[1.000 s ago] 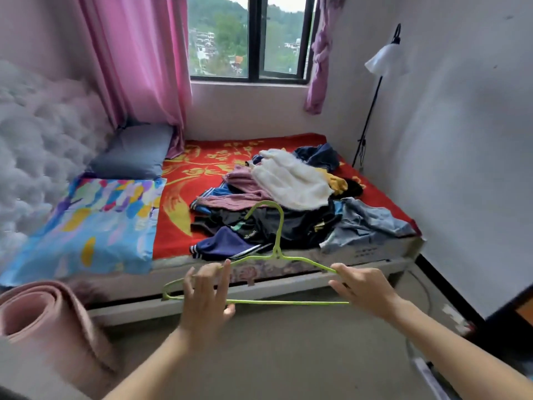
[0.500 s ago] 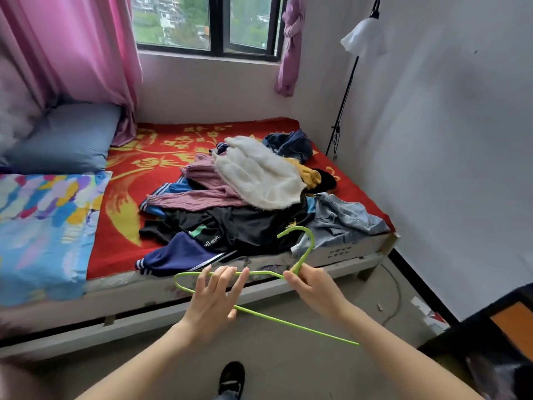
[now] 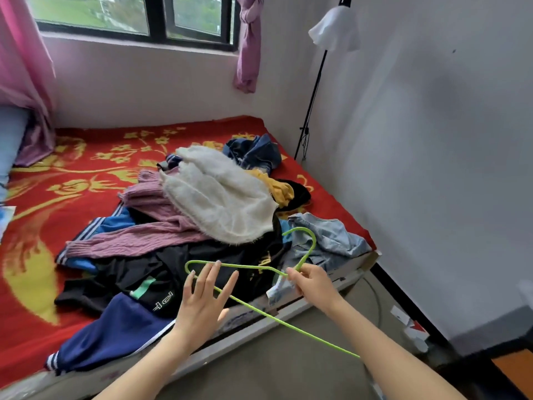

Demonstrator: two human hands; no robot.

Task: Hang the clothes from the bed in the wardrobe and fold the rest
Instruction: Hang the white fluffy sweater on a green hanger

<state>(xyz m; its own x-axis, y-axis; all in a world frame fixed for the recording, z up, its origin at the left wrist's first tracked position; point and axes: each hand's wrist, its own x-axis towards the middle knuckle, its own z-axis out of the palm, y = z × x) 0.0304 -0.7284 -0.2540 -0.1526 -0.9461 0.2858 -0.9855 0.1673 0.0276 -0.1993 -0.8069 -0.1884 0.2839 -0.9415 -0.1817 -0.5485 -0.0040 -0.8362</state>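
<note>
A thin green wire hanger (image 3: 248, 267) hangs in the air over the bed's near edge. My right hand (image 3: 313, 284) pinches it at the neck below the hook. My left hand (image 3: 203, 298) is spread flat with straight fingers, touching the hanger's left end. Behind the hanger lies a heap of clothes on the bed (image 3: 72, 174): a white fluffy garment (image 3: 219, 194) on top, a mauve knitted sweater (image 3: 150, 232), black clothing (image 3: 173, 269), a navy garment (image 3: 115, 330) at the front, light blue jeans (image 3: 331, 241) at the right corner, and dark denim (image 3: 256, 151) at the back.
The bed has a red cover with yellow flowers. A floor lamp (image 3: 334, 27) stands in the corner by the white wall on the right. Pink curtains (image 3: 23, 53) hang at the window. Bare floor (image 3: 274, 365) lies between me and the bed.
The view moved closer to the bed and turned right. My right hand slid from the hanger's right end to its neck, and the hanger tilted so its right end points down towards me.
</note>
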